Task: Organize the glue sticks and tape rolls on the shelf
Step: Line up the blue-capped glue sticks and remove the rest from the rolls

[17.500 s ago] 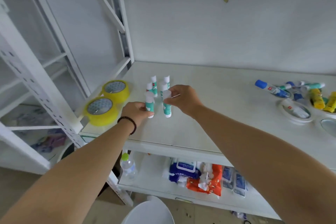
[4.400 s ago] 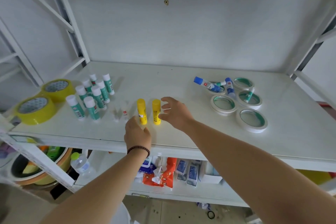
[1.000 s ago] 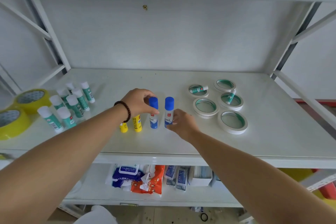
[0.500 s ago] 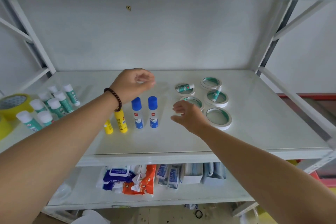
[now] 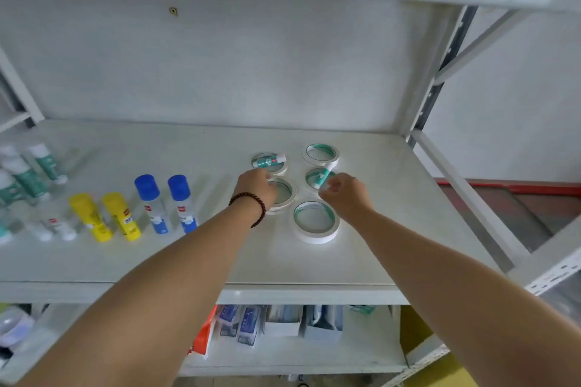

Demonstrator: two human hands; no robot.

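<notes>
**Two stray green glue sticks left among tape rolls**

Right hand (image 5: pixel 344 195) pinches one green glue stick (image 5: pixel 323 175) over a white tape roll (image 5: pixel 316 177). Left hand (image 5: pixel 257 185), loosely curled, reaches the other (image 5: pixel 269 161). Blue (image 5: pixel 166 203) and yellow pairs (image 5: pixel 105 217) stand sorted; tape rolls ungrouped.

On the white shelf (image 5: pixel 377 254), five flat white tape rolls with green inner rims lie in a cluster right of centre: one at the back left (image 5: pixel 278 168), one at the back right (image 5: pixel 321 154), one at the middle right (image 5: pixel 314 178), one at the middle left (image 5: pixel 284 195) and the nearest (image 5: pixel 315 222) in front. A green-and-white glue stick (image 5: pixel 269 161) lies on its side across the back-left roll; another (image 5: pixel 325 176) rests tilted over the middle-right roll. To the left stand two blue-capped glue sticks (image 5: pixel 152 203), then two yellow ones (image 5: pixel 89 217), all upright. Green-and-white sticks (image 5: pixel 28 176) stand grouped at the far left, blurred.
</notes>
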